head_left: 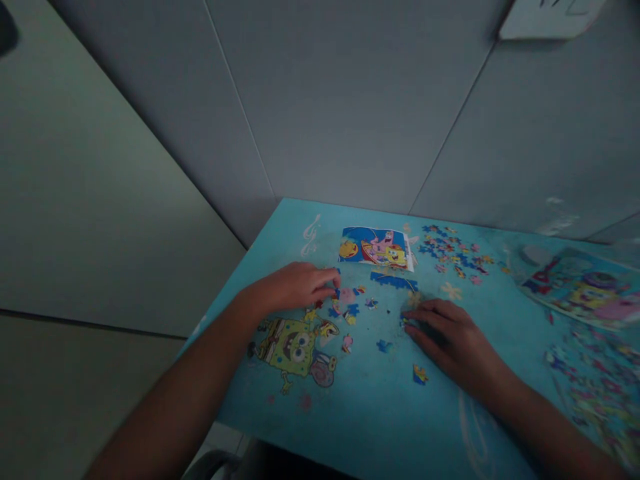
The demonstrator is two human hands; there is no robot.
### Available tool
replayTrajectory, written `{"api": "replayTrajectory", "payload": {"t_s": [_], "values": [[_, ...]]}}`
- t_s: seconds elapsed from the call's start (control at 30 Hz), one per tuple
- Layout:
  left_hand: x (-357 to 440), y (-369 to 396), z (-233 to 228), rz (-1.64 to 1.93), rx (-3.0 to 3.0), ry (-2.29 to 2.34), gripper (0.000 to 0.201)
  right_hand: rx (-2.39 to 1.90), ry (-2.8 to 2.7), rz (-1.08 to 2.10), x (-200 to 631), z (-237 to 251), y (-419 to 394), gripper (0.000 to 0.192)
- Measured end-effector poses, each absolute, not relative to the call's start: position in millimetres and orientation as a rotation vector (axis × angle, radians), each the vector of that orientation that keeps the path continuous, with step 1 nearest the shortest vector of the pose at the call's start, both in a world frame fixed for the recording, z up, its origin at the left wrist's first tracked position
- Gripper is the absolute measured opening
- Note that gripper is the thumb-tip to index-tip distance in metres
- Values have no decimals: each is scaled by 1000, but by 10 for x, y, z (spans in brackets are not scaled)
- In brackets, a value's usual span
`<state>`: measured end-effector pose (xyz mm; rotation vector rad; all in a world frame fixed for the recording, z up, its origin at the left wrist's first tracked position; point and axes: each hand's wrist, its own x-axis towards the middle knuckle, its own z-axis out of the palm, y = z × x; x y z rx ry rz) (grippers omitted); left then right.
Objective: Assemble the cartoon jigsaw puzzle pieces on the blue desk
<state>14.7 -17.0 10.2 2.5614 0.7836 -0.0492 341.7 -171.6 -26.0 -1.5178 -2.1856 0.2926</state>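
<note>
Turquoise tabletop (390, 413) is seen from above, w/ a cartoon sponge figure (295, 347) printed on it near the front-left edge. All places below are given rel. to the reference picture (376, 248), a small printed card laid flat toward the back of the table.

Left hand (295, 285) is rested palm-down just left of and below the card; its fingers are pressed together, tips pinched on a small puzzle piece (336, 292) that lies on the table. Right beside those tips a loose cluster of pieces (350, 303) is scattered, pink, blue and yellow.

Right hand (447, 333) is laid flat below and slightly right of the card, fingers held close together and pointed left, tips pressed on a piece at approx. (406, 321); whether it is gripped cannot be told.

Directly under the card a joined blue strip (394, 281) is seen. Right of the card a 2nd scatter of pieces (453, 253) is spread. Far right, a puzzle box lid (585, 288) is laid, blurred.
</note>
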Motion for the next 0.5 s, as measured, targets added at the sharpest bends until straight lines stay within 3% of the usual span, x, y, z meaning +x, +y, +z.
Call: {"api": "replayTrajectory", "payload": {"t_s": [0.5], "values": [[52, -113, -119, 87, 2800, 894, 37, -1540, -2098, 436, 3250, -145, -1793, 20]]}}
